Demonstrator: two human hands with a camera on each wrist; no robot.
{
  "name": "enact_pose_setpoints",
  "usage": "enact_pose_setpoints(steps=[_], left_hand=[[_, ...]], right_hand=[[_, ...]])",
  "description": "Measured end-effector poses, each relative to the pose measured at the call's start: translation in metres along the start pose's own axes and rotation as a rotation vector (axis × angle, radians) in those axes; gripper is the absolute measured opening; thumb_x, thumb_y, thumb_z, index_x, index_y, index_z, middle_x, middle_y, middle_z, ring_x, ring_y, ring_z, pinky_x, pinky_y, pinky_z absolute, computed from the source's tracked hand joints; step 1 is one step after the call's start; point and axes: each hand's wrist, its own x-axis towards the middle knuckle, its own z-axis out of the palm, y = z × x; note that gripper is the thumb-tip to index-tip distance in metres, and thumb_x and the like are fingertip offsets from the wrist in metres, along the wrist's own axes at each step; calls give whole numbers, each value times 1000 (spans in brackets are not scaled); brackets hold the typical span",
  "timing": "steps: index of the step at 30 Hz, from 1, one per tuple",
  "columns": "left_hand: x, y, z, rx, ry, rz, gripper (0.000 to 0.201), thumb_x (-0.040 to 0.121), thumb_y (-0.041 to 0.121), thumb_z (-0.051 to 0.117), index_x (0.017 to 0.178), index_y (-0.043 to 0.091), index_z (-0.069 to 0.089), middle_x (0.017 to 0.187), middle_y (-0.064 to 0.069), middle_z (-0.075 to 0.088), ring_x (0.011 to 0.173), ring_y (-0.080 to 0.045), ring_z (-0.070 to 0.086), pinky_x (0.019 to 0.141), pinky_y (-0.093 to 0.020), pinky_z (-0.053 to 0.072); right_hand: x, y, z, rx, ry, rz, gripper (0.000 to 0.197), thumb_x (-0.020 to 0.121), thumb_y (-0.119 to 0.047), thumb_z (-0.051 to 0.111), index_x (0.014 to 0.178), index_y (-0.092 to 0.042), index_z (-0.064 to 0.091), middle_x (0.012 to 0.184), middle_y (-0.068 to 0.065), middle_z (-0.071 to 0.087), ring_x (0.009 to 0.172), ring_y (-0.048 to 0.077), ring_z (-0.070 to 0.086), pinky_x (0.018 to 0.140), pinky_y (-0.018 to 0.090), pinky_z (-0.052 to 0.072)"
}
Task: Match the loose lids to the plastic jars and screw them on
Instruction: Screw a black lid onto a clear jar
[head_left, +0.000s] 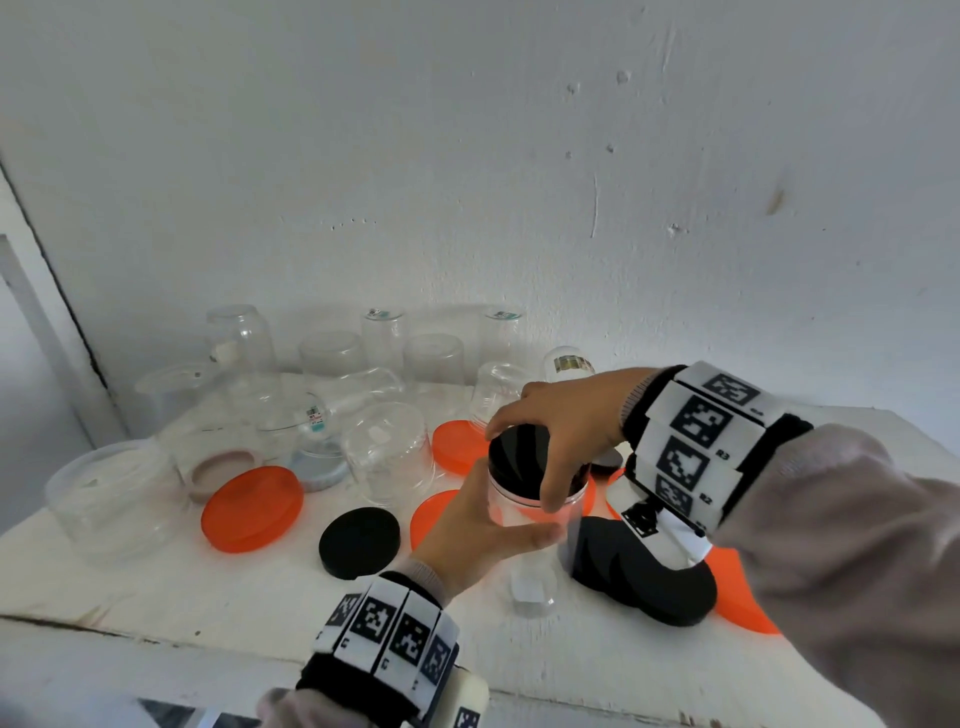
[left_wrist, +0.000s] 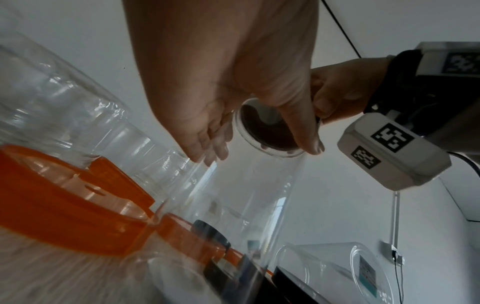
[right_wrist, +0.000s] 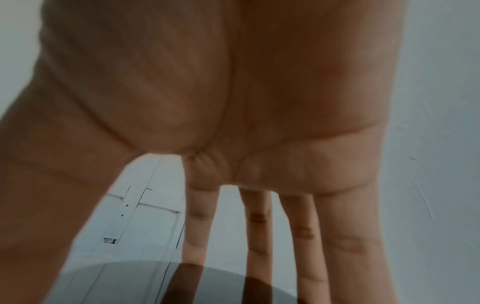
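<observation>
Jar (head_left: 537, 525): clear plastic, capped by a glossy black lid (head_left: 522, 451). Left of jar: matte black lid (head_left: 359, 542); beyond it, translucent orange lid (head_left: 253, 508). Behind jar: orange lid (head_left: 457, 447) and a cluster of clear jars (head_left: 389, 452). Right of jar: black lids (head_left: 641, 571) over an orange lid (head_left: 740, 597). Wristbands (head_left: 693, 447): white, black square-code patterns. Tabletop (head_left: 156, 587): white.
</observation>
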Motion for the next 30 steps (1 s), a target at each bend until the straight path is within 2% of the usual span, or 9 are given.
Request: enact_pose_setpoints(steps=[6,10,13,15,18,21,24,28,30], left_hand=[[-1,0,1,10,8,8,70,69,28,83,114,54,36,111,35,54,95,31,45,69,7,36],[0,-1,0,14,4,15,70,70,26,83,118,49,37,115,29,54,96,30,46,70,7,36],[1,0,-2,22,-12,14,75,69,27,83,124,46,36,119,25,55,99,27,47,72,5,37],[2,1,-3,25,-17,18,77,69,27,84,128,43,36,121,24,56,105,22,48,77,1,39],[2,2,-5,35,-45,26,78,70,25,83,131,39,37,125,19,56,115,8,51,87,-9,40],[3,2,-6,43,-57,38,78,70,27,83,132,39,37,127,19,56,116,7,51,90,-12,40],[3,2,-5,41,-55,39,82,67,33,83,135,36,37,128,19,55,119,5,49,98,-17,38],[2,2,-4,39,-41,38,78,68,31,83,131,39,38,125,21,57,116,9,50,87,-8,40],[1,1,-3,40,-33,42,73,70,26,83,128,39,40,121,20,60,111,10,53,81,-5,42]], right_hand=[[1,1,-1,1,38,-5,80,66,-53,78,135,-46,38,115,-16,36,116,13,43,95,37,45],[3,0,0,-18,52,-3,80,65,-55,78,134,-45,40,114,-17,36,117,13,43,95,38,46],[3,-1,-1,-33,35,0,80,66,-53,78,135,-45,38,123,-14,40,120,16,44,95,40,47],[2,-2,-2,-45,25,-12,80,67,-50,79,135,-45,38,131,-12,41,122,17,44,96,41,46],[-1,-1,-4,-42,3,-51,79,69,-41,80,134,-47,38,133,-13,39,123,17,42,97,42,46],[-4,0,-4,-33,-2,-63,79,69,-38,80,135,-48,38,134,-14,38,125,16,41,99,42,45],[-4,0,-2,-20,14,-54,79,69,-44,80,136,-47,38,135,-14,39,126,16,40,100,43,44],[0,1,-1,-8,37,-36,79,66,-53,77,135,-47,40,133,-13,43,122,14,44,99,41,45],[2,2,2,30,67,-12,73,65,-59,75,130,-45,45,124,-15,48,103,9,53,88,36,50]])
